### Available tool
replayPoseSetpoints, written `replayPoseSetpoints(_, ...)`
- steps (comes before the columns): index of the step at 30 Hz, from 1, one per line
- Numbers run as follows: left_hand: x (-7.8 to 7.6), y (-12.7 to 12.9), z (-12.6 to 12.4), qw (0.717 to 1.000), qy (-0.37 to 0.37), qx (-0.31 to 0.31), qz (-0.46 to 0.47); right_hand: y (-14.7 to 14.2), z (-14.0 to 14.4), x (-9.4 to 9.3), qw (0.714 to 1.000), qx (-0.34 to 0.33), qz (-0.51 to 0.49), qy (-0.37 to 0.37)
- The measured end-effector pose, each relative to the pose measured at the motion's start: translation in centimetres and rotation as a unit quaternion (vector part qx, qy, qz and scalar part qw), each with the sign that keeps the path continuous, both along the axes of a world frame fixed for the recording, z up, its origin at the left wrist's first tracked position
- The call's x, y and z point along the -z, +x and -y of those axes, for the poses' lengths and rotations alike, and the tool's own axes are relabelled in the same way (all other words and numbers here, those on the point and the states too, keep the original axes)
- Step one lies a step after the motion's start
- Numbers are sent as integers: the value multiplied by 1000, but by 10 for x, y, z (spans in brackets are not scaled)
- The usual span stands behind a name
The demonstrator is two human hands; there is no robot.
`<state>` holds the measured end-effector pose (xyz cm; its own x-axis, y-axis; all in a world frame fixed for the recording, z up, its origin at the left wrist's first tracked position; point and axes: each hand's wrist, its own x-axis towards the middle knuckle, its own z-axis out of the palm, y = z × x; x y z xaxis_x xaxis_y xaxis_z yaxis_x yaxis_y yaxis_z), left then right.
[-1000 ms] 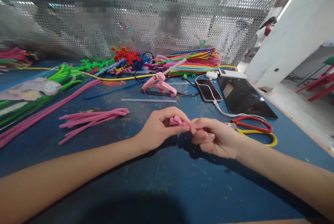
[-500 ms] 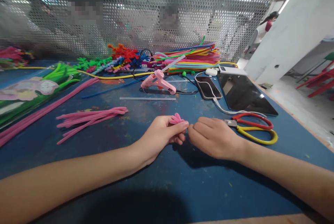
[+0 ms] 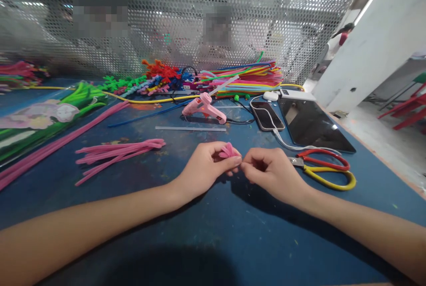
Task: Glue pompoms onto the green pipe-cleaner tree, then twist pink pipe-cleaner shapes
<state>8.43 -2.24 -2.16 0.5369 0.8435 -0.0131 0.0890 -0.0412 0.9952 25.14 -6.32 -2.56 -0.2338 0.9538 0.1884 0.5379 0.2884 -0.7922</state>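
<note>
Between the thumb and fingers of my left hand [image 3: 208,164] is a small pink pipe-cleaner flower [image 3: 229,150], its looped petals showing above the thumb. My right hand [image 3: 271,168] meets the left fingertips, thumb and forefinger pinched together; what they grip, if anything, is hidden. A loose bunch of bent pink pipe cleaners [image 3: 121,155] lies to the left of my hands. Scissors [image 3: 328,168] with one red and one yellow handle rest just right of my right hand, blades partly behind it.
Ahead lie a pink glue gun [image 3: 204,109] and a clear glue stick [image 3: 191,129]. A phone [image 3: 267,116] and a dark tablet [image 3: 314,121] are at right. Coloured pipe cleaners [image 3: 246,79] are piled against the perforated metal screen [image 3: 186,19]; bagged green ones [image 3: 83,93] lie left.
My right hand has rolled, so its thumb and forefinger now show where its knuckles faced me. The flower stays in my left hand, turned slightly. The view has shifted a little.
</note>
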Motion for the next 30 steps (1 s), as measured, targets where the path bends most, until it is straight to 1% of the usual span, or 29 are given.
replayPoseSetpoints(2, 1, 0, 0, 1000, -28, 6, 3, 0, 1, 3, 995, -18, 53, 84)
replayPoseSetpoints(3, 2, 0, 0, 999, -43, 9, 5, 1, 2, 5, 987, -32, 82, 134)
replayPoseSetpoints(5, 3, -1, -2, 997, -77, 20, 11, 2, 3, 8, 962, -56, 131, 233)
replayPoseSetpoints(6, 4, -2, -3, 995, -97, 28, 14, 2, 3, 9, 950, -64, 147, 269)
replayPoseSetpoints(7, 5, -3, -4, 992, -119, 35, 19, 2, 3, 9, 944, -68, 153, 283)
replayPoseSetpoints(8, 5, -3, -6, 989, -140, 39, 28, 3, 3, 8, 949, -66, 147, 272)
replayPoseSetpoints(9, 6, -4, -7, 986, -158, 38, 40, 3, 2, 7, 960, -58, 132, 239)
replayPoseSetpoints(11, 7, -4, -10, 979, -185, 29, 77, 3, 1, 4, 986, -29, 80, 143)
replayPoseSetpoints(12, 8, -4, -11, 976, -194, 25, 95, 3, 0, 3, 994, -12, 53, 99)
replayPoseSetpoints(14, 9, -4, -13, 971, -204, 24, 118, 2, -1, 2, 999, 9, 7, 32)
replayPoseSetpoints(16, 10, -4, -14, 971, -204, 24, 122, 1, -2, 2, 1000, 10, -23, -8)
replayPoseSetpoints(18, 11, -5, -13, 974, -196, 22, 114, -1, -1, 5, 999, 7, -33, -19)
replayPoseSetpoints(20, 12, -5, -12, 979, -175, 27, 105, -2, 1, 7, 1000, 4, -26, -10)
replayPoseSetpoints(23, 12, -5, -11, 985, -130, 58, 97, -2, 1, 10, 1000, -12, -10, -4)
replayPoseSetpoints(26, 11, -6, -10, 988, -94, 83, 95, -1, 0, 11, 999, -25, -16, -28)
replayPoseSetpoints(30, 6, -7, -9, 992, -32, 107, 55, 0, -2, 12, 997, -31, -38, -55)
